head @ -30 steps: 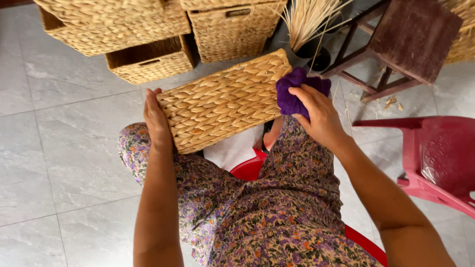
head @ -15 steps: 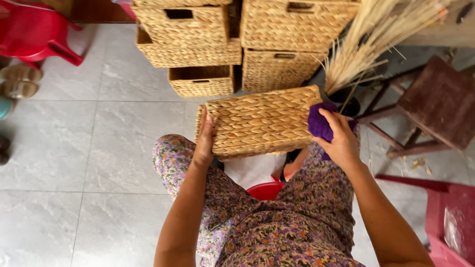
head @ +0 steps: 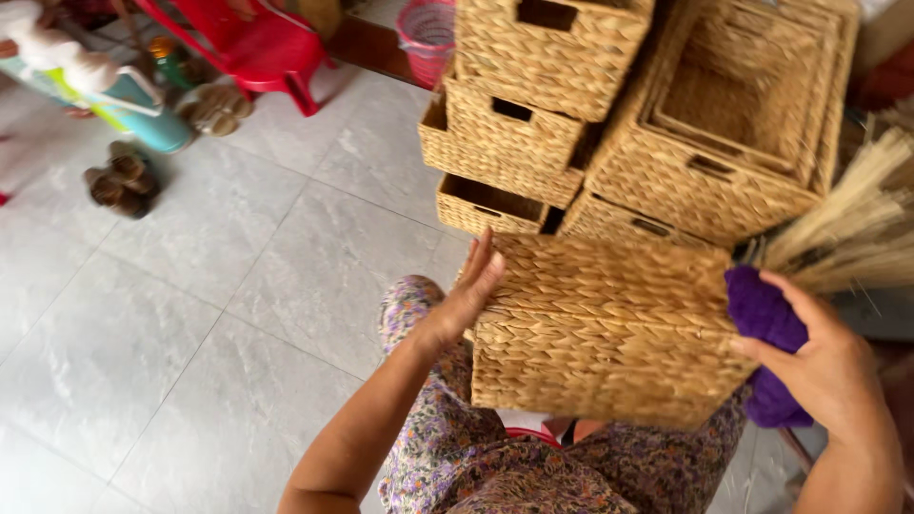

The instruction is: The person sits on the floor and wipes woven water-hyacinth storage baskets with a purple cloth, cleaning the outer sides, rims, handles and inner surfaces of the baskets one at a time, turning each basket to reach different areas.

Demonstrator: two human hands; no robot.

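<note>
Gripping a woven basket between both hands, the person holds it over the lap, above the floral trousers, tipped so two of its woven faces show. The left hand lies flat and open against the basket's left end, fingers spread upward, bracing rather than clutching. The right hand presses against the right end with a purple cloth bunched in its grip — the cloth sits between palm and weave, probably for wiping. So the basket sits squeezed between the two hands, touching both. Beyond it, on the tiled floor, stands a stack of similar baskets, with dried straw to the right and a red plastic chair farther off.
</note>
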